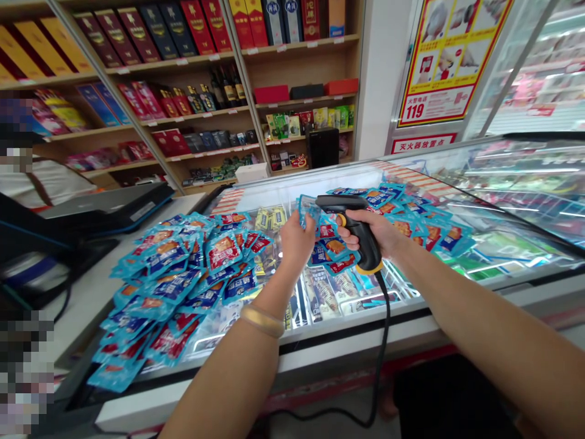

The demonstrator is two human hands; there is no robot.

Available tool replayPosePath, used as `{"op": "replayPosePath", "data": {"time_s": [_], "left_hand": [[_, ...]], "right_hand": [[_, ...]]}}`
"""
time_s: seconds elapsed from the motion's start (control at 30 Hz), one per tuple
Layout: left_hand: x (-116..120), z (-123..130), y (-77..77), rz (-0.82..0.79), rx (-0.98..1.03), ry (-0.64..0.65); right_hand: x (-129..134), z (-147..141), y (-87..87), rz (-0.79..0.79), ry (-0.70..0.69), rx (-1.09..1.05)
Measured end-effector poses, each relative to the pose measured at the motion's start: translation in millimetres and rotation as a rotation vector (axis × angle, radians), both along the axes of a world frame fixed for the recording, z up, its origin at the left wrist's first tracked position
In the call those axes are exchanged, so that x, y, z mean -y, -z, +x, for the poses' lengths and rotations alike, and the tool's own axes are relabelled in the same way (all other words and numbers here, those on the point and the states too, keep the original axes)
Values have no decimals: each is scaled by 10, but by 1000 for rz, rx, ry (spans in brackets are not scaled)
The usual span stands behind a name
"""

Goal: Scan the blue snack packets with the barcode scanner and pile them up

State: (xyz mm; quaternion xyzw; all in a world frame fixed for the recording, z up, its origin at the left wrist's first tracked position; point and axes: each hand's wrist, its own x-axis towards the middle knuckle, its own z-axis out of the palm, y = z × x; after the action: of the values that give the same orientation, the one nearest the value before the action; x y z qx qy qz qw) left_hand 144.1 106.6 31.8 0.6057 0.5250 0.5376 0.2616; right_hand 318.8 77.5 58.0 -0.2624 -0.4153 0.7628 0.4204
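My left hand (298,235) pinches a small blue-edged snack packet (309,207), held up over the glass top of a chest freezer. Close on its right, my right hand (370,235) is wrapped round the handle of a black and yellow barcode scanner (364,244). The scanner's head points left at the packet, and its black cable (384,329) hangs down over the freezer's front edge. A large heap of similar blue packets (171,274) lies left of my hands. More packets (425,222) are spread to the right, and some lie beneath the scanner.
The freezer's front rim (347,341) runs below my forearms. At the left, a counter (98,268) carries dark equipment, with a person (39,177) behind it. Shelves of boxes and bottles (223,85) stand at the back, beside a fire-safety poster (450,61).
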Motion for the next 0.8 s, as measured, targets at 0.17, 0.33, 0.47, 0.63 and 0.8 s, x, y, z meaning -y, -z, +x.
{"op": "replayPosePath", "data": {"time_s": [0.17, 0.33, 0.47, 0.63, 0.8], "left_hand": [[38, -20, -50, 69, -227, -77], [71, -27, -91, 94, -373, -136], [120, -22, -123, 68, -458, -141], [260, -228, -327, 69, -631, -259], [379, -838, -486, 173, -694, -330]], "right_hand": [[2, 1, -12, 6, 5, -3], [7, 4, -12, -5, 9, -6], [9, -13, -12, -12, 42, -43], [32, -173, 6, -31, 79, -119], [66, -524, 43, -49, 1, -128]]}}
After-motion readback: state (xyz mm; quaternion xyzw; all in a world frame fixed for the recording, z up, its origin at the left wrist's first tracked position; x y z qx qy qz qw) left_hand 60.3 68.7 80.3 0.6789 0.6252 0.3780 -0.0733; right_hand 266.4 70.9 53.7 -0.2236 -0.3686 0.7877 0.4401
